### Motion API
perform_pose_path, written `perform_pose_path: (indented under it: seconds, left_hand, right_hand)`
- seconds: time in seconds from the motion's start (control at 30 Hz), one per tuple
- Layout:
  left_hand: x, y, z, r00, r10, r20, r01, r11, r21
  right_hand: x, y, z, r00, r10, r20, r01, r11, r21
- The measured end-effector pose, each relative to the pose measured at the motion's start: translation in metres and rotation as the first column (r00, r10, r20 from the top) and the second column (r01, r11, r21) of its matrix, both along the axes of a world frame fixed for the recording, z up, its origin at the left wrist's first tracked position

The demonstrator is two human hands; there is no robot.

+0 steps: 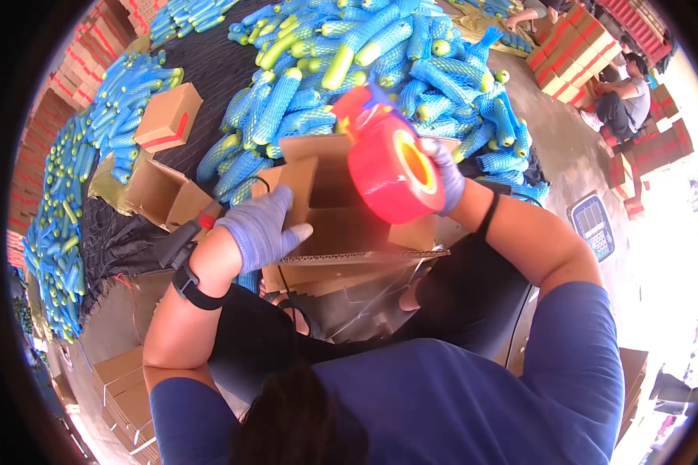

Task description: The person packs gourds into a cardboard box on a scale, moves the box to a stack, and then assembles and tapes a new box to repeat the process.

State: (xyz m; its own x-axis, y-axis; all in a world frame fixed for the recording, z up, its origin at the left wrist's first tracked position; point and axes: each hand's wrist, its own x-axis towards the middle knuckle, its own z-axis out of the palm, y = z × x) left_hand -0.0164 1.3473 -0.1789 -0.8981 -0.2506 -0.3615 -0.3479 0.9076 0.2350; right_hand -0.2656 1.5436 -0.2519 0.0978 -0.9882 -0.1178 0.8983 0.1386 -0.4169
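Observation:
An open cardboard box (341, 232) stands between my knees with its flaps up. At its left side my left hand (265, 229), in a grey-purple glove, grips a flap, thumb toward the inside and fingers apart from it. My right hand (448, 177), gloved too, is closed around a tape dispenser with a large roll of red tape (388, 170). The dispenser is held above the box's right part, its front end pointing up and away from me. Most of my right fingers are hidden behind the roll.
Beyond the box lies a big heap of long green vegetables (287, 101) in blue mesh sleeves, with more at left (62, 178). Two other boxes, one taped (168, 118) and one open (159, 194), sit left. A scale display (592, 225) and a seated person (627, 105) are at right.

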Motion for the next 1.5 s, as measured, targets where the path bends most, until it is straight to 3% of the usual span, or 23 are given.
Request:
perform_pose_path:
  seconds: [0.03, 0.1, 0.13, 0.2, 0.23, 0.33, 0.43, 0.5, 0.57, 0.63, 0.7, 0.77, 0.83, 0.9, 0.97, 1.0, 1.1, 1.17, 1.23, 1.3, 1.37, 1.43, 1.5]
  left_hand:
    - [0.005, -0.001, -0.003, 1.0, -0.005, -0.008, 0.005, 1.0, -0.001]
    - [0.022, 0.0, -0.008, 0.932, -0.293, -0.212, 0.335, 0.921, 0.201]
    - [0.027, 0.002, -0.008, 0.929, -0.305, -0.211, 0.346, 0.917, 0.198]
    - [0.036, 0.007, -0.006, 0.784, -0.492, -0.378, 0.491, 0.865, -0.106]
    - [0.036, 0.011, -0.01, 0.779, -0.5, -0.378, 0.499, 0.86, -0.108]
    - [0.024, 0.018, -0.029, 0.935, -0.218, -0.28, 0.238, 0.97, 0.039]
    - [-0.003, 0.004, -0.054, 0.919, -0.108, -0.379, 0.135, 0.99, 0.047]
    - [-0.021, 0.002, -0.07, 0.902, -0.099, -0.421, 0.105, 0.994, -0.01]
    - [-0.04, 0.006, -0.081, 0.874, -0.093, -0.477, 0.063, 0.995, -0.079]
    - [-0.051, 0.016, -0.089, 0.793, -0.008, -0.609, -0.017, 0.999, -0.036]
    - [-0.045, 0.024, -0.08, 0.774, 0.014, -0.632, -0.093, 0.991, -0.091]
    - [-0.042, 0.028, -0.074, 0.758, 0.032, -0.651, -0.165, 0.976, -0.144]
    - [-0.043, 0.024, -0.07, 0.418, -0.226, -0.88, -0.089, 0.954, -0.287]
    - [-0.059, 0.029, -0.047, 0.392, -0.191, -0.9, -0.081, 0.967, -0.241]
    - [-0.077, 0.024, -0.033, 0.441, -0.201, -0.874, -0.082, 0.961, -0.262]
    - [-0.083, 0.024, -0.044, 0.654, -0.111, -0.748, -0.063, 0.978, -0.201]
    - [-0.079, 0.021, -0.058, 0.773, -0.087, -0.629, -0.002, 0.99, -0.14]
    - [-0.067, 0.032, -0.077, 0.742, -0.066, -0.667, -0.066, 0.983, -0.17]
    - [-0.051, 0.041, -0.115, 0.673, -0.22, -0.707, 0.12, 0.975, -0.189]
    - [-0.049, 0.033, -0.101, 0.698, -0.246, -0.672, 0.186, 0.969, -0.161]
    - [-0.042, 0.03, -0.085, 0.836, -0.23, -0.498, 0.249, 0.968, -0.029]
    - [-0.033, 0.044, -0.073, 0.866, -0.244, -0.435, 0.218, 0.97, -0.111]
    - [-0.027, 0.056, -0.072, 0.897, -0.246, -0.366, 0.183, 0.963, -0.199]
  right_hand:
    - [0.002, -0.01, -0.007, 0.998, -0.035, -0.044, 0.037, 0.998, 0.043]
    - [0.011, -0.016, -0.006, 0.995, 0.028, -0.096, -0.022, 0.998, 0.056]
    - [0.006, -0.018, -0.024, 0.991, 0.055, -0.119, -0.041, 0.992, 0.119]
    - [0.008, -0.013, -0.014, 0.985, 0.086, -0.151, -0.072, 0.993, 0.097]
    - [0.008, -0.011, -0.006, 0.982, 0.062, -0.179, -0.045, 0.994, 0.098]
    - [-0.003, 0.005, 0.026, 0.922, -0.101, -0.375, 0.087, 0.995, -0.052]
    - [-0.011, 0.029, 0.066, 0.817, -0.245, -0.522, 0.175, 0.968, -0.181]
    - [-0.012, 0.048, 0.082, 0.66, -0.371, -0.653, 0.279, 0.928, -0.245]
    - [-0.019, 0.054, 0.087, 0.393, -0.406, -0.825, 0.248, 0.911, -0.33]
    - [-0.008, 0.059, 0.094, 0.268, -0.291, -0.918, 0.26, 0.94, -0.222]
    - [0.008, 0.06, 0.089, 0.024, -0.297, -0.955, 0.148, 0.945, -0.29]
    - [0.02, 0.068, 0.097, -0.523, -0.22, -0.824, -0.091, 0.975, -0.203]
    - [0.022, 0.078, 0.091, -0.416, -0.144, -0.898, -0.034, 0.989, -0.143]
    - [0.017, 0.083, 0.081, -0.587, -0.259, -0.767, -0.119, 0.965, -0.235]
    - [0.022, 0.08, 0.083, -0.607, -0.282, -0.743, -0.142, 0.958, -0.248]
    - [0.026, 0.079, 0.089, -0.638, -0.257, -0.726, -0.132, 0.965, -0.225]
    - [0.023, 0.082, 0.086, -0.677, -0.234, -0.698, -0.126, 0.971, -0.203]
    - [0.018, 0.089, 0.077, -0.67, -0.283, -0.686, -0.121, 0.954, -0.275]
    - [0.025, 0.095, 0.081, -0.669, -0.256, -0.698, -0.086, 0.959, -0.269]
    - [0.016, 0.105, 0.073, -0.651, -0.071, -0.756, 0.073, 0.985, -0.155]
    - [0.015, 0.11, 0.071, -0.609, -0.013, -0.793, 0.118, 0.987, -0.107]
    - [0.015, 0.102, 0.077, -0.476, -0.115, -0.872, 0.074, 0.983, -0.17]
    - [0.013, 0.094, 0.089, -0.545, -0.242, -0.803, -0.027, 0.962, -0.272]
